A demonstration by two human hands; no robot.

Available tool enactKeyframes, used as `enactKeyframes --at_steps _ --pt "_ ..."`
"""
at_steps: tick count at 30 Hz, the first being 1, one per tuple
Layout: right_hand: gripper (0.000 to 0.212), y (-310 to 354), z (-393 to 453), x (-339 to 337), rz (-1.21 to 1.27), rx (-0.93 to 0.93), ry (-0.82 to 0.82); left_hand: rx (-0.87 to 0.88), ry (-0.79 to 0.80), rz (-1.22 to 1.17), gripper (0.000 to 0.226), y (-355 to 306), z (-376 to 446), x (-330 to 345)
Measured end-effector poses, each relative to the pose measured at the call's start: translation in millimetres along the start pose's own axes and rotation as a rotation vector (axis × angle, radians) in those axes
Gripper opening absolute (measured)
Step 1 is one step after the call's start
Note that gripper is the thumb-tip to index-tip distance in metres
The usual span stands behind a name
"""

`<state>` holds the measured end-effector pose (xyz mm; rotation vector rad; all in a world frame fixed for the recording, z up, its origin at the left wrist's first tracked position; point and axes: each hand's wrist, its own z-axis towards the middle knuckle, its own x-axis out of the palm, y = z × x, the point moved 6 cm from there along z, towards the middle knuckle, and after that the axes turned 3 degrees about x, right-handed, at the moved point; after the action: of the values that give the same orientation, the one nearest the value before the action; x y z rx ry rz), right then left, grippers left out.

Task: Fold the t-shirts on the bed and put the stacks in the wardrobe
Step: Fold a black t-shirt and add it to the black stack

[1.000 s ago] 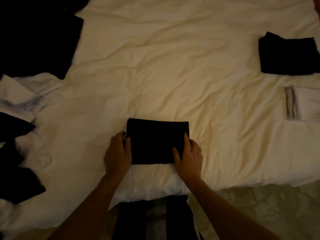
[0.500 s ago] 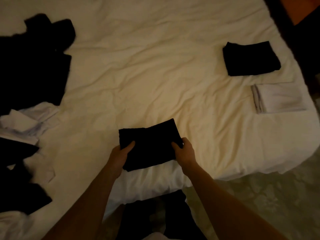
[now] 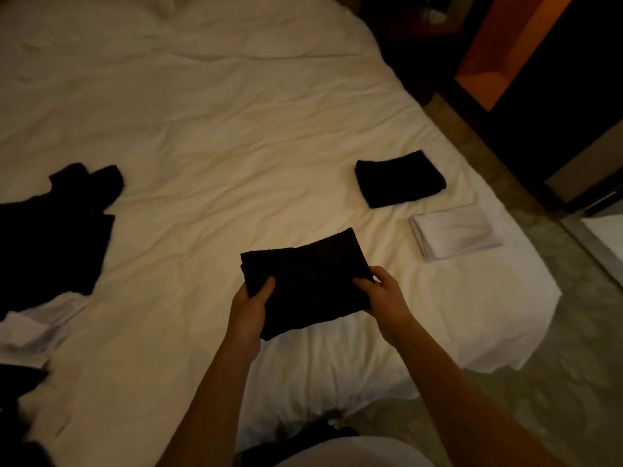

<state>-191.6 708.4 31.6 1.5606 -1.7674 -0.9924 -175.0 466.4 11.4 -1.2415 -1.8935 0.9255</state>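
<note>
**Folded black tee in both hands, black stack up-right**

Near bed's front edge, left hand and right hand gripped folded black t-shirt, long axis across. Black stack lay ahead-right, right hand nearer; white stack just beside it.

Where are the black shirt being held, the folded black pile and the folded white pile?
black shirt [image 3: 313, 284]: head view, middle of the folded cloth between the hands.
folded black pile [image 3: 400, 177]: head view, centre of its top face.
folded white pile [image 3: 455, 234]: head view, centre of its top face.
</note>
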Motion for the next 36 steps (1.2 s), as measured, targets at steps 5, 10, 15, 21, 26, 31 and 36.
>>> enactKeyframes --at_steps 5,10,15,21,26,31,36 --pt "0.019 30.4 10.7 -42.3 -0.084 0.06 0.005 0.11 0.058 0.059 0.036 -27.5 -6.8 52.4" --pt "0.013 59.7 5.0 -67.8 -0.106 -0.033 -0.101 0.172 0.161 0.096 0.035 -48.1 1.6 92.4" --pt "0.013 71.7 2.3 -99.7 -0.07 -0.122 -0.161 0.176 0.227 0.093 0.036 -51.0 0.5 127.3" --pt "0.006 86.9 30.0 -133.7 -0.022 -0.156 -0.192 0.154 0.253 0.101 0.027 -54.4 15.3 171.6" --pt "0.006 113.7 79.7 -170.6 -0.048 -0.162 -0.181 0.164 0.214 0.11 0.032 -52.8 41.7 225.0" --pt "0.006 150.6 151.4 -217.7 -0.078 -0.177 -0.149 0.153 0.14 0.143 0.029 -52.6 86.4 292.0" --pt "0.007 163.2 223.6 -256.2 -0.095 -0.156 -0.137 0.101 0.114 0.257 0.034 -47.0 139.8 354.8"
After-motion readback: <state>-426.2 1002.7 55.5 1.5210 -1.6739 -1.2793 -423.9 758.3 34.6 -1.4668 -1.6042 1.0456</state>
